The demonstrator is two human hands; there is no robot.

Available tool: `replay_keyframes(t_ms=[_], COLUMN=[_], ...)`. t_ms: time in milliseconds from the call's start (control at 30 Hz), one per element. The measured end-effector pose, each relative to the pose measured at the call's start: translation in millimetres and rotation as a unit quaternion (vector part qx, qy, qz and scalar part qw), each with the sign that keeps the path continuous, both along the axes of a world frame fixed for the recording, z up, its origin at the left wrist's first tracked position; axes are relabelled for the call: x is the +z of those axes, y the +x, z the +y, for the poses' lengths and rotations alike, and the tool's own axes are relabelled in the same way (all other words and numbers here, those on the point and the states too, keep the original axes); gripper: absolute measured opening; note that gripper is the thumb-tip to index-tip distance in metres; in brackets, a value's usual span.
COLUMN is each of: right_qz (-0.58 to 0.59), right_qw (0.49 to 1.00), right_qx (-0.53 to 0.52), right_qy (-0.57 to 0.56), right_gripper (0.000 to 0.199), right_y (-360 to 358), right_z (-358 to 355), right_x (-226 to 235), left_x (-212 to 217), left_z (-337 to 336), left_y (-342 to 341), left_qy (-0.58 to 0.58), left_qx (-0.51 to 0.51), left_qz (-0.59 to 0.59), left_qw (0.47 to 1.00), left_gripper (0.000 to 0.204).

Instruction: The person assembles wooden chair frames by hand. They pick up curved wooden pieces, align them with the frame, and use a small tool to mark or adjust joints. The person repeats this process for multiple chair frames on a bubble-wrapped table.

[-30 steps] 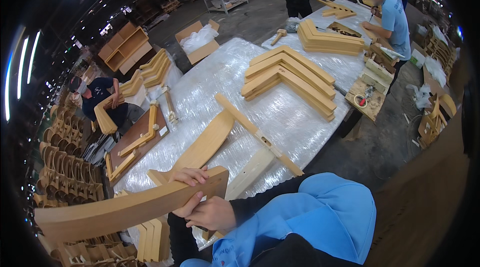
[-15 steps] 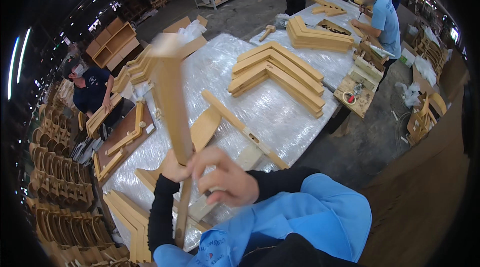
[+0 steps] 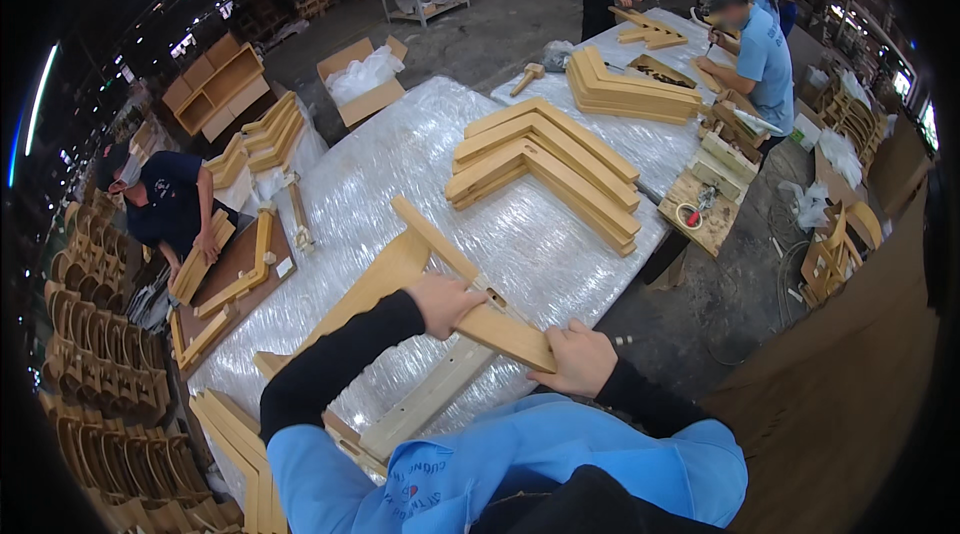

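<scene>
Across the long table wrapped in clear plastic sheeting [image 3: 400,164] lay a stack of pale angled wooden frame pieces [image 3: 545,169] — well apart from the hands. Nearer the table's front edge sat a light wooden curved slat [image 3: 480,319] on crossed rails. On it, the left hand [image 3: 440,302] curled its fingers closed, while the right hand [image 3: 578,359] pressed its end — fingers bent around it.
</scene>
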State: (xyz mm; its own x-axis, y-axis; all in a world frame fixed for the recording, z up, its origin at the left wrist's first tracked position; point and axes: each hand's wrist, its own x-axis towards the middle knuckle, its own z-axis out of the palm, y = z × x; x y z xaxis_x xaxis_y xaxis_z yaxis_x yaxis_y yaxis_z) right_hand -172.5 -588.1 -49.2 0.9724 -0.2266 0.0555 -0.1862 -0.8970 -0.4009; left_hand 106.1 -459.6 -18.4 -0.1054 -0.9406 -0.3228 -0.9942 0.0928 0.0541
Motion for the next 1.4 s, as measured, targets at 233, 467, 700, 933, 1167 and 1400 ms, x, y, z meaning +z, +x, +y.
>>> replay_keyframes(t_ms=[233, 467, 700, 933, 1167, 1400], right_qz=[-0.04, -0.03, -0.012, -0.021, -0.148, 0.025], right_qw=[0.957, 0.906, 0.934, 0.935, 0.975, 0.981], right_qx=[-0.259, -0.422, -0.353, -0.329, -0.166, -0.129], right_qy=[0.128, -0.004, -0.052, -0.135, -0.026, 0.145], right_gripper=[0.068, 0.065, 0.062, 0.063, 0.044, 0.076], right_y=[-24.7, 20.4, 100.2, 189.8, 204.9, 152.3], right_z=[-40.4, -167.2, -273.9, -315.7, -230.7, -39.7], right_x=[-76.1, -115.3, -165.9, -179.6, -199.9, -233.9], left_x=[-5.5, -33.9, -137.7, -166.1, -206.3, -269.5], left_z=[-117.6, -45.1, 138.0, 248.0, 322.0, 491.9], left_y=[-10.3, -25.0, -4.7, -26.9, -47.0, -32.4], left_qy=[-0.261, -0.36, -0.373, -0.363, -0.489, -0.335], left_qx=[-0.071, 0.145, 0.505, 0.69, 0.697, 0.875], left_qz=[0.066, 0.365, 0.247, 0.209, -0.139, -0.264], left_qw=[0.961, 0.846, 0.738, 0.59, 0.506, 0.23], left_gripper=[0.051, 0.033, 0.032, 0.034, 0.03, 0.048])
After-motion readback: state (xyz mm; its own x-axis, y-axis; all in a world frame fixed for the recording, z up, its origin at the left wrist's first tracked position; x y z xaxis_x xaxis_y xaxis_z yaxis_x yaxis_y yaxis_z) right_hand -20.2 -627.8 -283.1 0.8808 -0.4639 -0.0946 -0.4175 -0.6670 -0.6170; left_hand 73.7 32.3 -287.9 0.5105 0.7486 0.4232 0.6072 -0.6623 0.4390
